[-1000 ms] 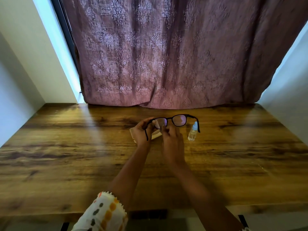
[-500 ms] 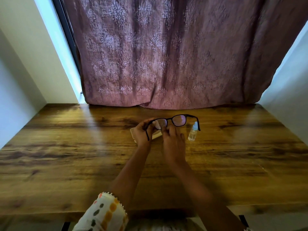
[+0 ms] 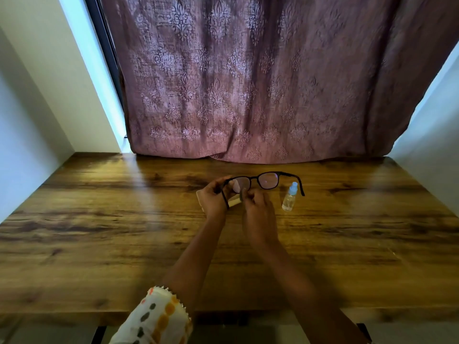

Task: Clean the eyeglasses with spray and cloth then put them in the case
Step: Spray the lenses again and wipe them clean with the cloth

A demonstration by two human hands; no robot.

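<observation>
Fingertips of the right hand (image 3: pixel 258 214) pinch the cloth (image 3: pixel 242 193) at the lower rim of one lens, a shade lower than a moment ago. Left hand (image 3: pixel 213 199) grips the glasses (image 3: pixel 263 179) by their corner, just above the case (image 3: pixel 234 202). Bottle (image 3: pixel 289 197) stands close by on the table (image 3: pixel 99 232).

Left hand (image 3: pixel 213 198) and right hand (image 3: pixel 258 214) curled, close together, forearms extended
</observation>
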